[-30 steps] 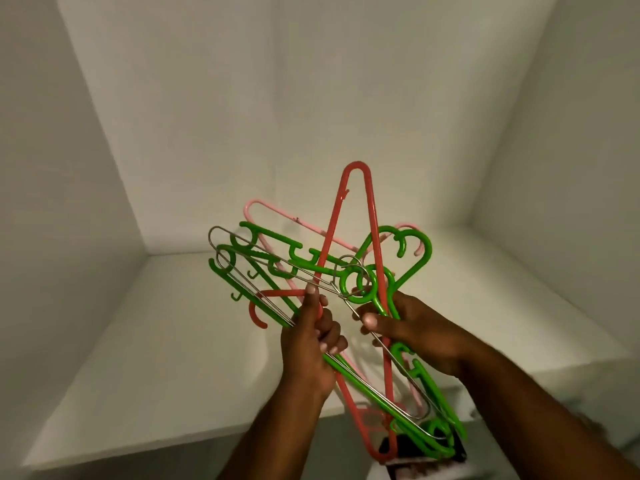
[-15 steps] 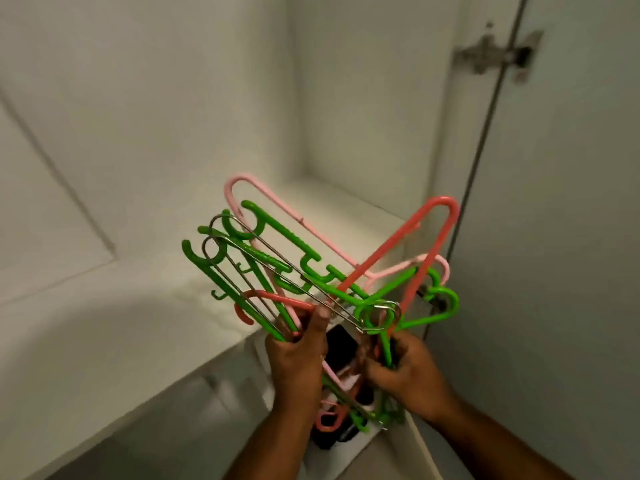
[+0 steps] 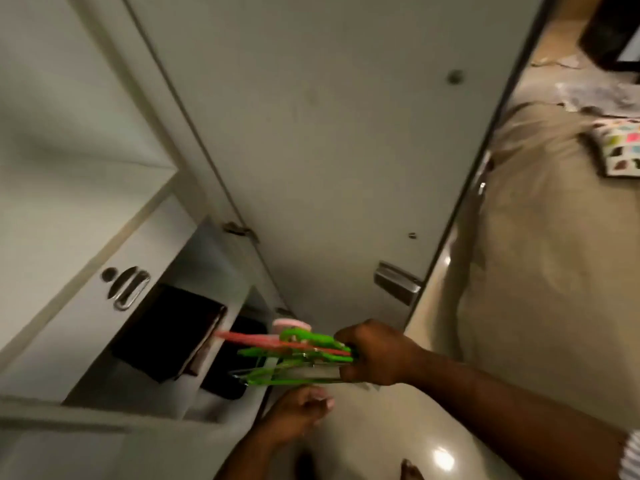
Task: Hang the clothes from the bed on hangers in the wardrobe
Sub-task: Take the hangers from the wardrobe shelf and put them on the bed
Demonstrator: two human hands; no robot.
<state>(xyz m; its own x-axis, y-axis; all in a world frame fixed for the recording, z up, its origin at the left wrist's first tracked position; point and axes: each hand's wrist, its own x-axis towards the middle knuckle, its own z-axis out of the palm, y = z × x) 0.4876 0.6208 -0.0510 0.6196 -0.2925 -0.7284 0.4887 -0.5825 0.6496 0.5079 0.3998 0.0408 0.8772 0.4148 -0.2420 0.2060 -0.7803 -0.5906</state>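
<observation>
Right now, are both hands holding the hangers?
No, only the right hand grips the hangers; the left hand is below them and holds nothing.

Dim, warm light. A glare spot sits on the glossy beige floor [image 3: 443, 459], near right. Motion blur smears the green-and-pink plastic hangers [image 3: 298, 344]; edges bow.

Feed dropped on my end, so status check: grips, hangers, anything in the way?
Right grip holds the hanger bundle, hangers bare. Left grip empty, just below it. Wardrobe door stands open just beyond.
</observation>
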